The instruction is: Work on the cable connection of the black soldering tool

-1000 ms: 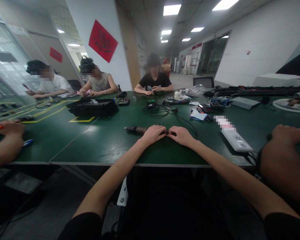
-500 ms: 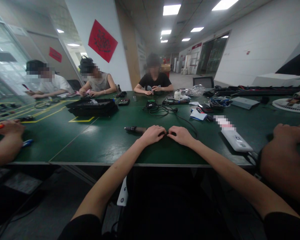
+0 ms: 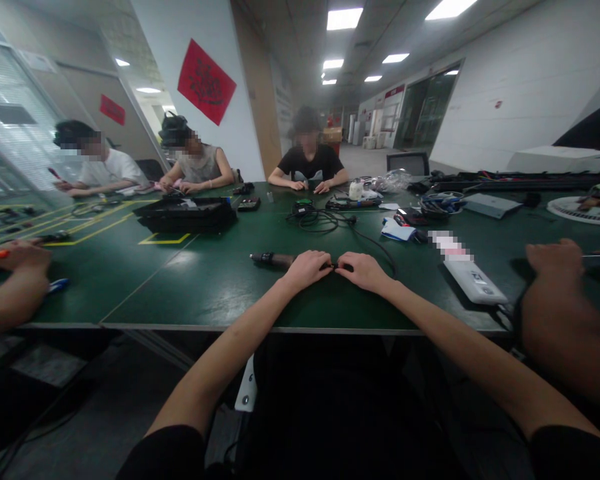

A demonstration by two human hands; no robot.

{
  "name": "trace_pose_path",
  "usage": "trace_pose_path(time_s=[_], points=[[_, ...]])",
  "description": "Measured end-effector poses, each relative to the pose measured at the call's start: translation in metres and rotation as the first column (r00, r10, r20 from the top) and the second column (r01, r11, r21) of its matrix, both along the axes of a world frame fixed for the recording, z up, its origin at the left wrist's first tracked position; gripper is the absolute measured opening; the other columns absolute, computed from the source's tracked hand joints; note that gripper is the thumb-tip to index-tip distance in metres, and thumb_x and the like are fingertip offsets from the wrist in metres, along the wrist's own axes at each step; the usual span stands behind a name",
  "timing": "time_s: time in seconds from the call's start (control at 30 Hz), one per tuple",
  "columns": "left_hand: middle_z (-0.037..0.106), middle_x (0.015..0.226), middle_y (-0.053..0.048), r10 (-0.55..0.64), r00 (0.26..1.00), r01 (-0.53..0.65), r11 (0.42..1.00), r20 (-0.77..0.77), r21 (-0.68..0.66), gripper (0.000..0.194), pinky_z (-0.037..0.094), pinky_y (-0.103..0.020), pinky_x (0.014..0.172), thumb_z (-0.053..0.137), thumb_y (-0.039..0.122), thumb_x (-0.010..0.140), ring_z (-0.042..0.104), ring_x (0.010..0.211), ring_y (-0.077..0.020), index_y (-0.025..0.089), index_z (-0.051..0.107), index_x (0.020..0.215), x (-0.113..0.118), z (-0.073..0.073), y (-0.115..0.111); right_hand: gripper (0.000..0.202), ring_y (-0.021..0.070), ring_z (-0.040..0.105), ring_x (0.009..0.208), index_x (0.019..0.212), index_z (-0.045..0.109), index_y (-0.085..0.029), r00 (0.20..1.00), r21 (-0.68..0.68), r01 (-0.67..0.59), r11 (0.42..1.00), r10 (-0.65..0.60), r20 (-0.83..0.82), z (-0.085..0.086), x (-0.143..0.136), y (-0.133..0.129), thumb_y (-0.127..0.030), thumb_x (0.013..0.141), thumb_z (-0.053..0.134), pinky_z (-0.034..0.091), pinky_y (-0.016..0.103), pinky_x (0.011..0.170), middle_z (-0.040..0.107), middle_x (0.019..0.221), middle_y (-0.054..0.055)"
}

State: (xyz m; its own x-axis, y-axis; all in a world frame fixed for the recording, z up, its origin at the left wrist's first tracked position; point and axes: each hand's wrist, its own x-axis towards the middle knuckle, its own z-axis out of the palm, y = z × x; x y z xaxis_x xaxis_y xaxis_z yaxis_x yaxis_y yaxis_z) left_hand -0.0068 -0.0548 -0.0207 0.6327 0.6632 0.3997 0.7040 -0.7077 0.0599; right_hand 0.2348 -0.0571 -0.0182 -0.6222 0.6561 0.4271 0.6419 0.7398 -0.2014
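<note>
A slim cylindrical hand tool [image 3: 275,260] with a metal tip, black ribbed collar and brownish body lies on the green table, tip to the left. Its rear end runs behind my left hand [image 3: 307,268], whose fingers are closed in a pinch at that end. Close beside it, my right hand [image 3: 364,270] is also pinched, fingertips almost meeting the left ones. Between them shows a small dark piece with a brassy glint, mostly hidden by the fingers. A black cable [image 3: 387,250] curves down behind my right hand; where it ends is hidden.
Beyond my hands lie coiled cables [image 3: 315,220] and a blue-white packet [image 3: 399,230]. A white power bank-like device [image 3: 473,280] is at right. A black tray [image 3: 187,215] stands far left. Co-workers' arms rest on both sides [image 3: 17,287] [image 3: 555,287]; others sit across the table [image 3: 480,327].
My hands stay almost in place; a brassy glint now shows between the fingertips. The co-worker's hand at right has shifted left, and the person opposite has moved their hands apart.
</note>
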Motion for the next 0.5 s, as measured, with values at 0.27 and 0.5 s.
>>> trace_pose_path(time_s=[0.27, 0.5], points=[[0.073, 0.11, -0.004, -0.062, 0.998, 0.063, 0.998, 0.02, -0.025, 0.013, 0.05, -0.036, 0.094, 0.061, 0.031, 0.1, 0.068, 0.104, -0.0217, 0.023, 0.068, 0.107, -0.004, 0.002, -0.0006, 0.015, 0.0197, 0.064, 0.085, 0.094, 0.071, -0.021, 1.0, 0.009, -0.008, 1.0, 0.008, -0.006, 0.0001, 0.001, -0.0004, -0.034, 0.1, 0.065, 0.043, 0.03, 0.078, 0.072, 0.101, 0.006], [0.072, 0.113, -0.004, -0.097, 0.995, 0.097, 0.995, 0.016, -0.001, 0.015, 0.049, -0.036, 0.095, 0.058, 0.026, 0.1, 0.068, 0.107, -0.021, 0.024, 0.068, 0.111, -0.0037, 0.0025, -0.0019, 0.016, 0.0204, 0.065, 0.089, 0.097, 0.073, -0.022, 1.0, 0.015, -0.02, 1.0, 0.02, -0.013, 0.0012, 0.0011, -0.0021, -0.034, 0.101, 0.064, 0.045, 0.031, 0.081, 0.073, 0.105, 0.007]])
